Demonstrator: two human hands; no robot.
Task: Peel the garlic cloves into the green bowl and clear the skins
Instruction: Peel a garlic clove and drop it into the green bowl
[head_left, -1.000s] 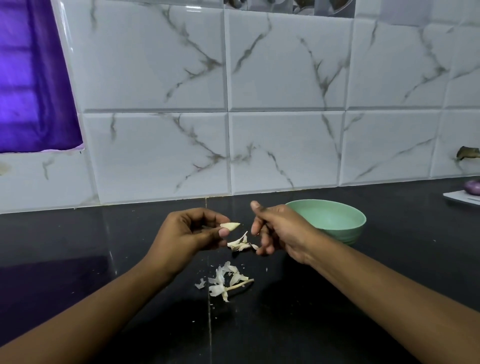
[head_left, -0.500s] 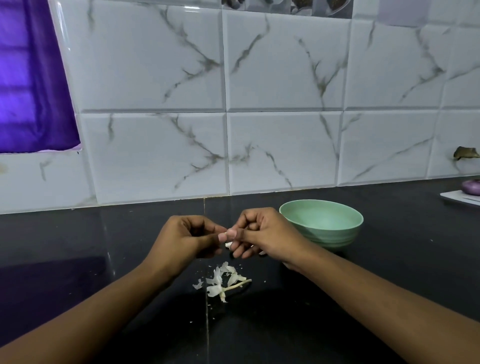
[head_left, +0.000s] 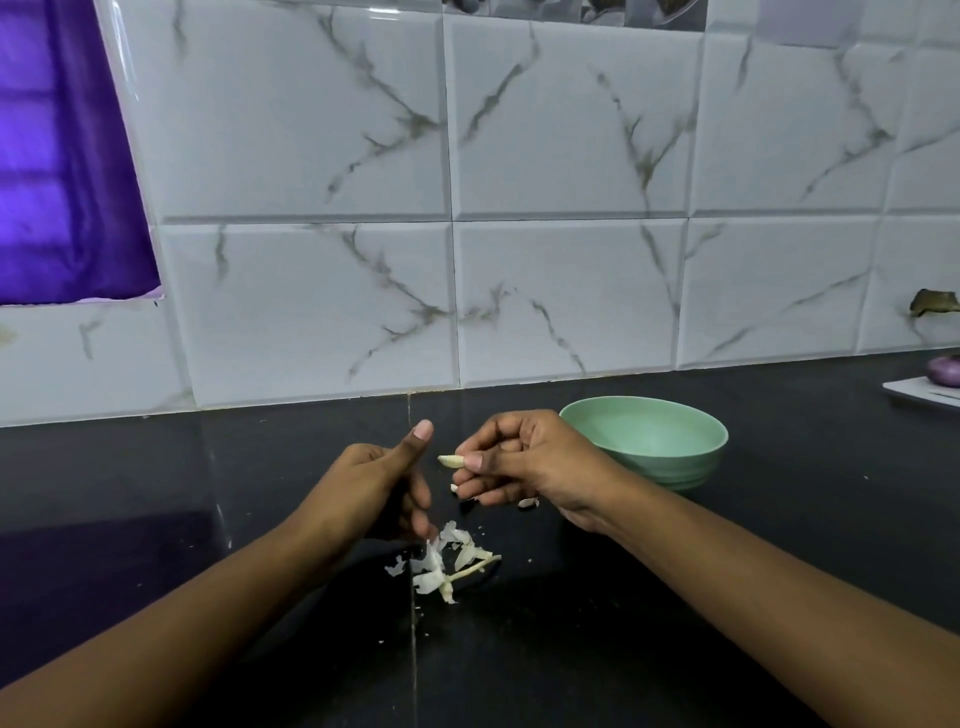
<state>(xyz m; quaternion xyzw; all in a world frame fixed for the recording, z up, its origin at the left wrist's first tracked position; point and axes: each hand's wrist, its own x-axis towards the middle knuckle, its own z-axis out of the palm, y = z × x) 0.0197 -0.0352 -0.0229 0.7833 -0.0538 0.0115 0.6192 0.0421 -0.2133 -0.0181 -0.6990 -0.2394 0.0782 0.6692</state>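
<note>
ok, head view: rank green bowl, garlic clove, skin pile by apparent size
1. green bowl, clearly largest.
2. skin pile on the counter, nearer the camera, so its lead over the clove is a bit flattered.
3. garlic clove, partly hidden in the right hand.

black countertop (head_left: 779, 545), marbled white wall tiles (head_left: 571, 291), purple curtain (head_left: 62, 171)

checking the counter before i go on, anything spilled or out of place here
Only the loose garlic skins scattered on the black counter below the hands, not yet cleared. The green bowl sits upright.
</note>
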